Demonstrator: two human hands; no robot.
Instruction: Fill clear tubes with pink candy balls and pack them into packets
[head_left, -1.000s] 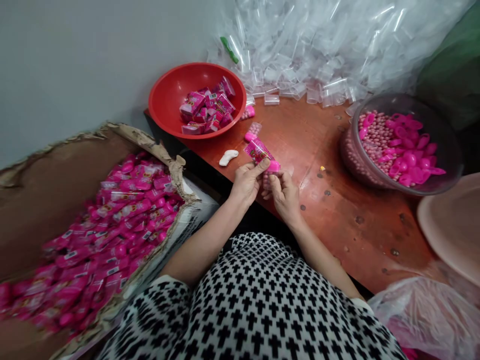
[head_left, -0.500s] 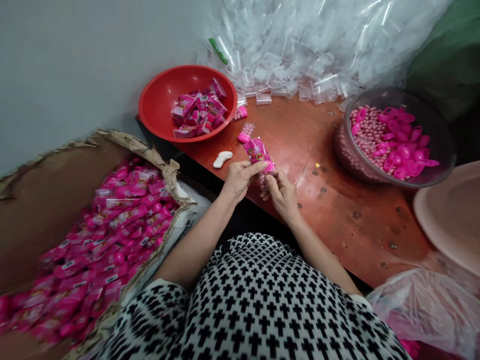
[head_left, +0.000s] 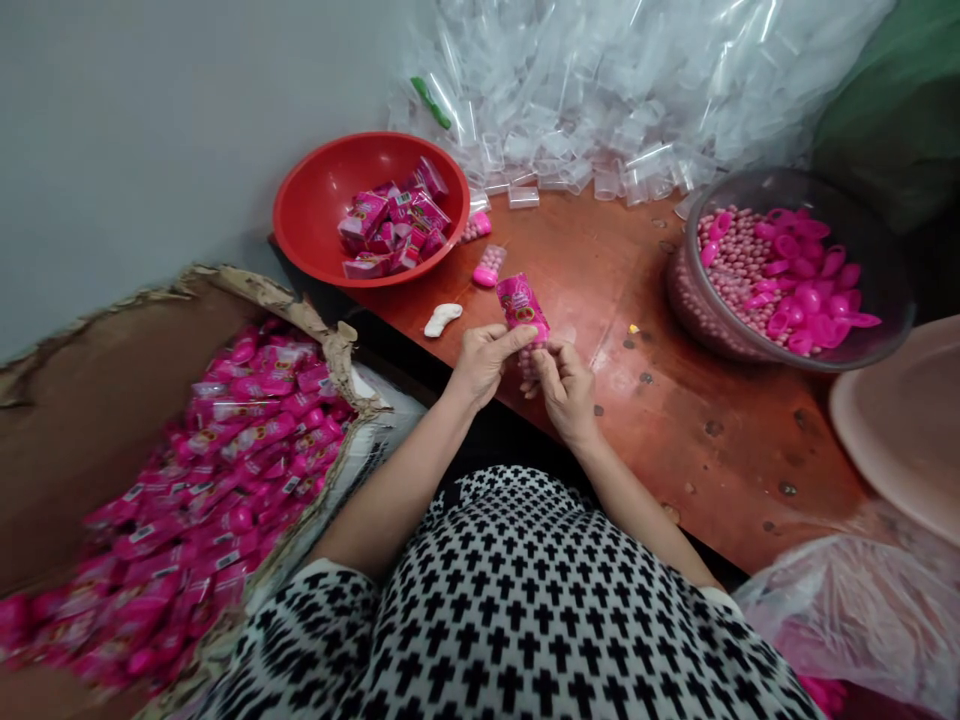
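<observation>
Where left hand (head_left: pixel 484 365) and right hand (head_left: pixel 566 390) meet — a pink printed packet (head_left: pixel 523 308), upright

Worktop (head_left: pixel 697 450) before you. Tube (head_left: pixel 521 310) between left hand (head_left: pixel 487 365) and right hand (head_left: pixel 566 390). Basin (head_left: pixel 304 210) of packets (head_left: pixel 394 225) on worktop, far left; bowl (head_left: pixel 862 355) of beads (head_left: pixel 731 265) and caps (head_left: pixel 810 300) far right. Box (head_left: pixel 75 470) of wrapped tubes (head_left: pixel 225 470) at your left. Cups (head_left: pixel 600 90) behind worktop, beside wall (head_left: pixel 150 130).

hot-pink wrapper (head_left: pixel 523 305) w/ red print, bright red bowl (head_left: pixel 300 235), pink pkts (head_left: pixel 247 430) w/ white labels, b&w cross-pattern top (head_left: pixel 480 600), red-brown table (head_left: pixel 697 440)
</observation>
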